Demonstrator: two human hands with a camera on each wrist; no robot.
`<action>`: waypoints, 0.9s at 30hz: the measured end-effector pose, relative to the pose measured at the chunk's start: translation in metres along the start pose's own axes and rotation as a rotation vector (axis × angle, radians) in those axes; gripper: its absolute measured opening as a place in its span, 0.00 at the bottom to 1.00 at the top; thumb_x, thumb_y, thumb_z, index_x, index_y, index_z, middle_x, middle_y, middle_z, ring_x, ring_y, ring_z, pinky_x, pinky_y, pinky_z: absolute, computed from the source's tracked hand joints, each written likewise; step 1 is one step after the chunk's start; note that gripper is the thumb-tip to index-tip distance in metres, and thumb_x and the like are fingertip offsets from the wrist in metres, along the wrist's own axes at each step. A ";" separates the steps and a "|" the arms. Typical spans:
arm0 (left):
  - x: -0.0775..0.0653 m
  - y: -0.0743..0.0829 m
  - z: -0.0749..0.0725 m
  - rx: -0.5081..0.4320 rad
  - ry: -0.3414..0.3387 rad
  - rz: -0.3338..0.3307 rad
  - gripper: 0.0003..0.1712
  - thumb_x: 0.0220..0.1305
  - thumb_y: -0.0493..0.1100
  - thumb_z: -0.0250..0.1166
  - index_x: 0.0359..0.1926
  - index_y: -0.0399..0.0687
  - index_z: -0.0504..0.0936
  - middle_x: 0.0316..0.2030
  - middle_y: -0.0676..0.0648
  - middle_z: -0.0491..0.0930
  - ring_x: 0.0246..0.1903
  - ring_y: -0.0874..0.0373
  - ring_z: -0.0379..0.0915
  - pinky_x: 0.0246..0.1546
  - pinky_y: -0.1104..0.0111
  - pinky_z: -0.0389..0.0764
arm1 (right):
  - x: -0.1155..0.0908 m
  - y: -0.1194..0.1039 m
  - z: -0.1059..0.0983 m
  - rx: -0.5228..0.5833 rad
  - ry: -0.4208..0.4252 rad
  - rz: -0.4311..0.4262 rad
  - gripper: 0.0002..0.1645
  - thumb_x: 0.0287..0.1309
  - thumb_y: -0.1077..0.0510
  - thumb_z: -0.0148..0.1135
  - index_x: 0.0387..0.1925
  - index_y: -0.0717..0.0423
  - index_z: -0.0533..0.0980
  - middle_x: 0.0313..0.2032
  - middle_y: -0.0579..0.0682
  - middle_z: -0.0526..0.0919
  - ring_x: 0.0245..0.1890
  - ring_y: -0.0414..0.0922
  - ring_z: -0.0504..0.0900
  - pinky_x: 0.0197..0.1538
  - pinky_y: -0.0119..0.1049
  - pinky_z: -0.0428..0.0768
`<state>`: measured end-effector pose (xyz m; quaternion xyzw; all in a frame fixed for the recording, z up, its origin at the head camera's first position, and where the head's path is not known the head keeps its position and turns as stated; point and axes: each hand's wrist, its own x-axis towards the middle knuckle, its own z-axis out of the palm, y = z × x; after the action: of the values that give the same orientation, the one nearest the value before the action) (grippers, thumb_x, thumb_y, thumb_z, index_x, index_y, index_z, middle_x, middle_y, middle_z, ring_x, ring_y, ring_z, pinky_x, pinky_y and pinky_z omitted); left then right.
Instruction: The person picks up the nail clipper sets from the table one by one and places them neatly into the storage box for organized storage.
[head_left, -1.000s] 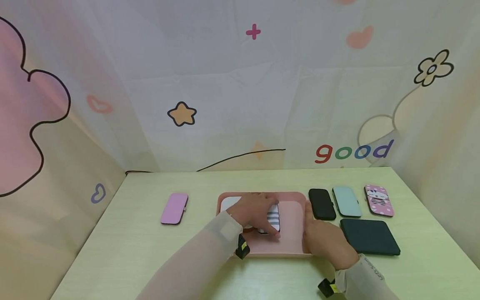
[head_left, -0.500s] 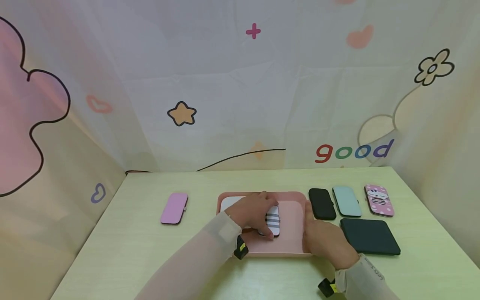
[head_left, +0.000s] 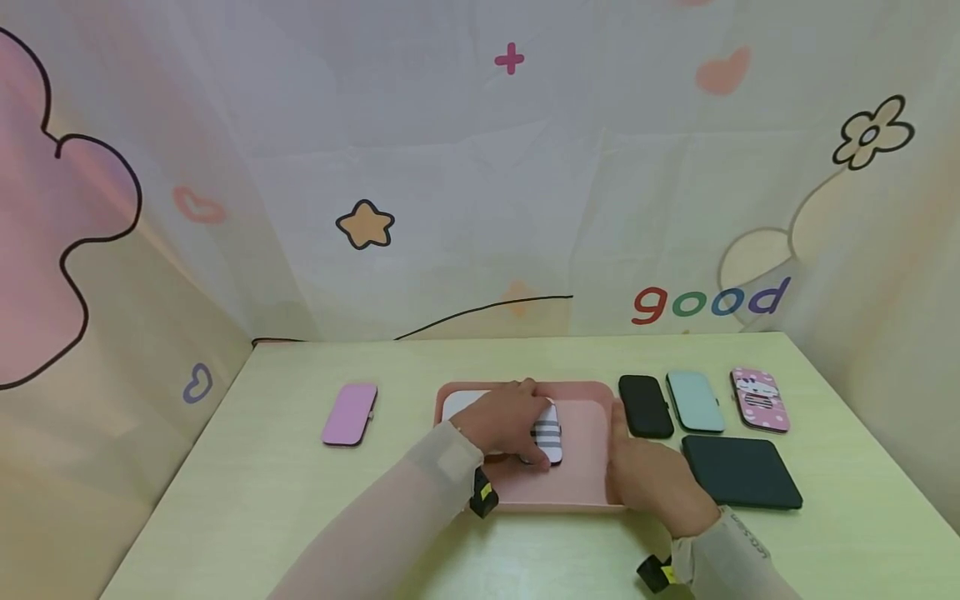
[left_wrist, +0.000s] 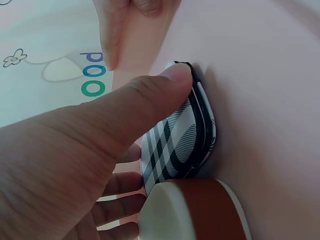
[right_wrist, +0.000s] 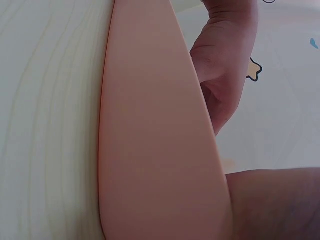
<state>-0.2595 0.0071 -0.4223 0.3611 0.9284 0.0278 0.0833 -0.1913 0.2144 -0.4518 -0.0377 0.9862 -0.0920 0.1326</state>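
My left hand (head_left: 504, 423) reaches into the pink tray (head_left: 581, 479) and holds a small flat case (left_wrist: 172, 142) with a black-and-white plaid cover and dark edge. In the left wrist view its thumb presses the near end, while the other fingers lie along the far side. Beside it in the tray is a rounded white piece with a brown band (left_wrist: 215, 210). A white case (head_left: 459, 403) shows partly under my left wrist. My right hand (head_left: 652, 479) grips the tray's right wall, index finger stretched along it. In the right wrist view the tray's outer wall (right_wrist: 157, 120) hides most of that hand's fingers.
Right of the tray lie a black case (head_left: 645, 406), a mint case (head_left: 695, 401), a pink dotted case (head_left: 760, 400) and a larger dark green case (head_left: 741, 472). A lilac case (head_left: 349, 414) lies to the left. A printed curtain (head_left: 450, 167) hangs behind the table.
My left thumb has drawn in against the near end of the plaid case, which has shifted slightly. The right hand and tray have stayed in place.
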 end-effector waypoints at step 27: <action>-0.006 -0.006 -0.010 -0.017 0.010 -0.083 0.39 0.50 0.68 0.63 0.63 0.63 0.68 0.48 0.55 0.70 0.43 0.61 0.65 0.38 0.66 0.73 | -0.004 -0.001 -0.001 -0.022 0.032 -0.031 0.50 0.61 0.55 0.47 0.70 0.63 0.28 0.11 0.45 0.68 0.08 0.40 0.62 0.14 0.33 0.52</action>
<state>-0.2609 -0.0014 -0.4121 0.3215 0.9427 0.0339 0.0829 -0.1880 0.2139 -0.4500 -0.0530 0.9884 -0.0838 0.1152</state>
